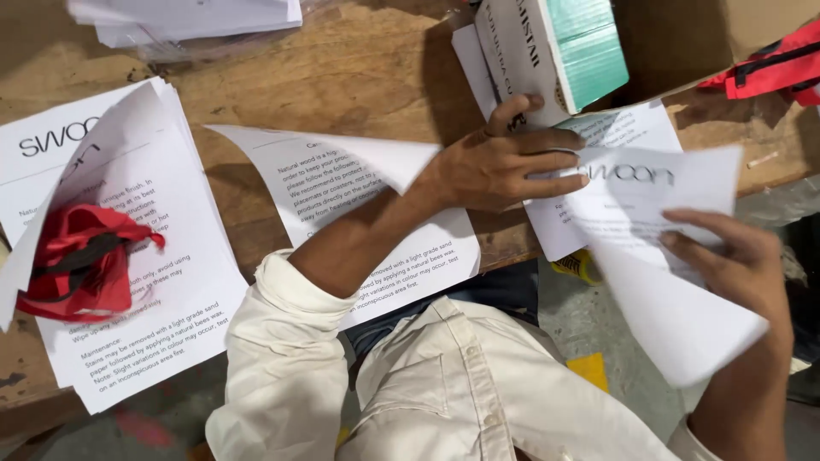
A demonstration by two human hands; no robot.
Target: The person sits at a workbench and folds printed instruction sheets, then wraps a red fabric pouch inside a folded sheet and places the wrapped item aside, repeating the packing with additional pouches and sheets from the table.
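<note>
Presently, a stack of printed sheets (145, 282) lies at left under a red cloth (77, 265), unhandled. The left hand (500, 162), fingers extended together, presses a folded leaflet (598, 196); the right hand (735, 265) pinches its lifted flap. A worn wooden table (359, 77) over concrete floor (623, 333).

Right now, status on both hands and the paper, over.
Left hand flat on a printed sheet, pressing it to the wooden table. Right hand pinching a curled printed leaflet. White-and-green box just beyond the left fingers.
</note>
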